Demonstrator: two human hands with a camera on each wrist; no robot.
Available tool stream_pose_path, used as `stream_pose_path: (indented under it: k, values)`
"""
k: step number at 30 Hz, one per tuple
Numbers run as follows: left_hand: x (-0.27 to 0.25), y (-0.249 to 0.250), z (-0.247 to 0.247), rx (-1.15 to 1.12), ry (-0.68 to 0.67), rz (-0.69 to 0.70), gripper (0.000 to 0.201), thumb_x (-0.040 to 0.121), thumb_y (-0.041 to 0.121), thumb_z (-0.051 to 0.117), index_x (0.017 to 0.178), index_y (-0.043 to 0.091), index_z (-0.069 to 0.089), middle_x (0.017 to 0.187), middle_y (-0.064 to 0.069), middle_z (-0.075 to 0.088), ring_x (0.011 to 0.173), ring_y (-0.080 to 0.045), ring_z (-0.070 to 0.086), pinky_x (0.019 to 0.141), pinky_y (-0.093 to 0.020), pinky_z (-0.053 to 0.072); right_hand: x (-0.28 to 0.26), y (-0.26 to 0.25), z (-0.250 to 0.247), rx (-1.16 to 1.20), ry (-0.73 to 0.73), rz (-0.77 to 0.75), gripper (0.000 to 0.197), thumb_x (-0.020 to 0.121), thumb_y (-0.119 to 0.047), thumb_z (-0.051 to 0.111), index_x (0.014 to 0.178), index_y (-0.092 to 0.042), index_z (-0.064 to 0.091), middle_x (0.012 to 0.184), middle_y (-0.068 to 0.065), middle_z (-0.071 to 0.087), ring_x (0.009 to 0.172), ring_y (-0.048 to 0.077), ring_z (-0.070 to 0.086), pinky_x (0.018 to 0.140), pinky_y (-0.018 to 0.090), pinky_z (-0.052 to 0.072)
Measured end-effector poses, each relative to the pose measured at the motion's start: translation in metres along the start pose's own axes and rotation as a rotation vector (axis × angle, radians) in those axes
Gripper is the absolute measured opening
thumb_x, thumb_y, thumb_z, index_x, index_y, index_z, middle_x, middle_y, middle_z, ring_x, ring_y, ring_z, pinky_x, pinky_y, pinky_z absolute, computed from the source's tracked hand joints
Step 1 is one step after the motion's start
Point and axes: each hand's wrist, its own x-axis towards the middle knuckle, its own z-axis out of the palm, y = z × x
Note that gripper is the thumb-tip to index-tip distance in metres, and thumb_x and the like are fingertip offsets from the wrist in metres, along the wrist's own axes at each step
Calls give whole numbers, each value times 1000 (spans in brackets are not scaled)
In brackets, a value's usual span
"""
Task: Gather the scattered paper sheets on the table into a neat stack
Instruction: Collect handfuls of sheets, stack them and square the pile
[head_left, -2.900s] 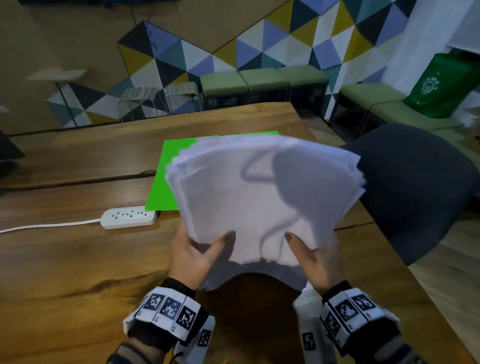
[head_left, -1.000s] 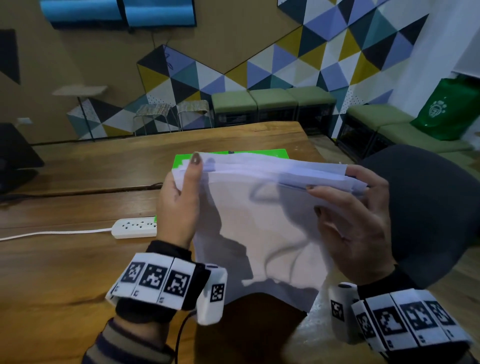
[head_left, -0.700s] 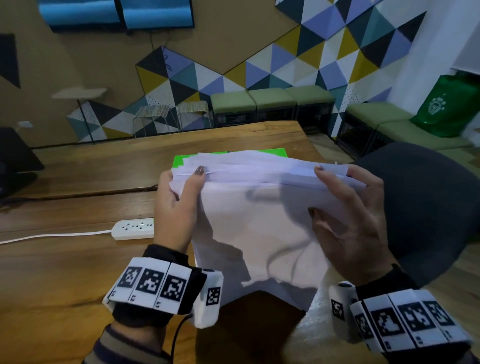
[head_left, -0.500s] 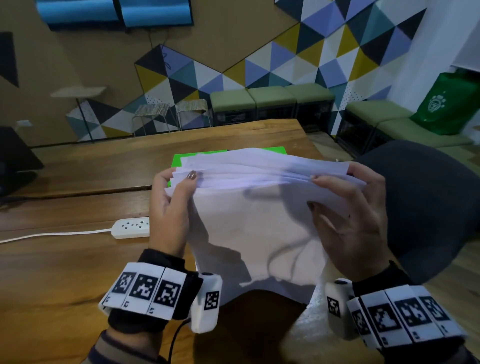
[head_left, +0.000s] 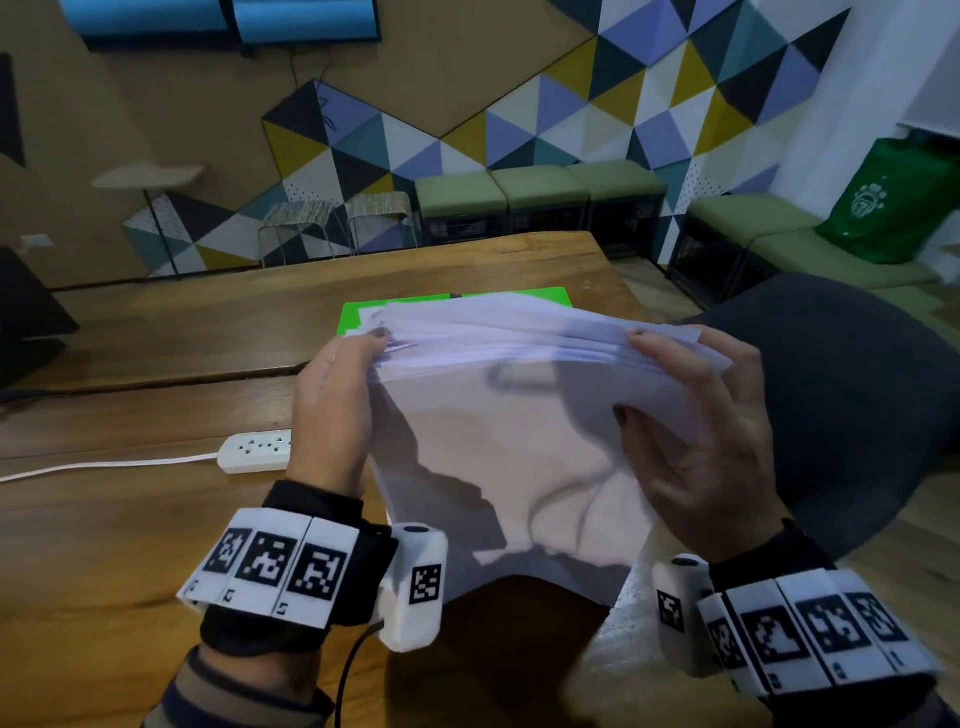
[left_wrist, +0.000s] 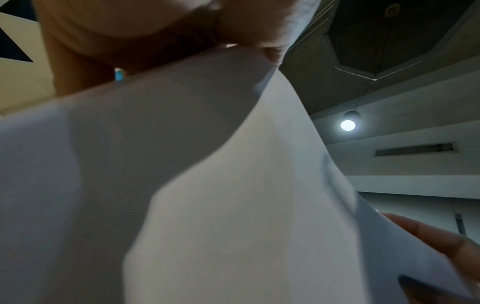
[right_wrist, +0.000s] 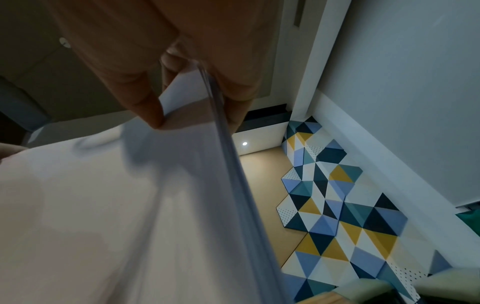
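Observation:
A bundle of white paper sheets (head_left: 509, 447) stands nearly upright above the wooden table (head_left: 156, 519), its top edges uneven and fanned. My left hand (head_left: 337, 400) grips the bundle's upper left corner. My right hand (head_left: 691, 421) holds the upper right side, thumb in front and fingers over the top edge. In the left wrist view the paper sheets (left_wrist: 207, 185) fill the frame under the left hand (left_wrist: 233, 37). The right wrist view shows the right hand (right_wrist: 187, 86) pinching the paper sheets (right_wrist: 130, 205) edge-on.
A green sheet (head_left: 358, 312) lies flat on the table behind the bundle. A white power strip (head_left: 254, 451) with its cable sits to the left. A dark chair back (head_left: 857, 395) stands at the table's right edge. Green benches line the far wall.
Both hands slid from the bundle's bottom edge up to its top corners, and the bundle tipped from lying sloped to nearly upright. Over the last second the top edges have drawn slightly closer together.

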Motion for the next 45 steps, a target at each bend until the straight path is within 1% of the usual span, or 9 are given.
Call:
stream_pose_path:
  k: [3,9,15,19,23,29,35,40,45]
  values:
    - [1,0,-1,6,-20,-4,15,70,32,57,67,19,63,69,7,61,72,-9,56,68,-28,41,1,-3,-1,14,3,2,36,79,-14,58,115,-10,59,115,27,45,109,24,46,99,5,30]
    - [0,4,1,33,-74,23,20,88,26,58,70,17,62,53,11,65,51,2,60,48,-10,44,5,-7,-6,60,-24,-12,36,78,-6,59,112,-17,61,118,19,44,111,21,47,98,13,36]
    - [5,4,-3,41,19,-44,16,64,28,54,57,20,66,67,3,59,74,-17,54,59,-28,36,2,-5,-6,53,-23,-8,38,80,-16,58,117,-18,58,120,14,41,113,26,47,100,23,39]
    - [1,6,-2,16,3,-26,24,58,42,63,68,20,66,84,-5,61,89,-23,55,76,-37,39,0,-3,-4,83,-20,22,45,79,-16,58,124,-17,53,120,19,43,115,24,46,102,20,36]
    - [0,8,2,41,-39,8,36,78,54,62,68,21,71,72,4,71,71,-9,65,70,-25,49,0,-4,-2,57,-19,7,52,78,-12,61,129,-11,48,120,12,40,113,22,45,103,12,31]
    - [5,9,6,67,33,37,21,86,27,60,67,18,61,49,13,59,47,4,53,49,-12,42,1,-5,-4,87,-26,4,41,79,-14,59,120,-16,52,118,18,44,108,24,49,97,8,33]
    - [7,6,3,100,71,46,11,70,30,57,65,20,57,61,13,61,72,-8,53,71,-31,38,4,-7,-6,88,-50,21,36,76,-6,62,110,-17,58,118,18,45,109,23,48,95,9,34]
    - [5,6,0,126,-13,101,54,58,58,62,82,11,61,78,1,58,79,-17,52,71,-34,37,6,-8,-9,56,-106,64,42,76,-19,60,118,-18,58,123,15,43,111,23,47,95,9,35]
    - [11,4,-2,108,-11,79,22,77,28,67,69,13,54,50,12,52,50,-1,48,47,-13,38,9,-11,-13,60,-115,79,38,73,-15,67,111,-16,63,120,13,45,112,24,49,94,25,43]
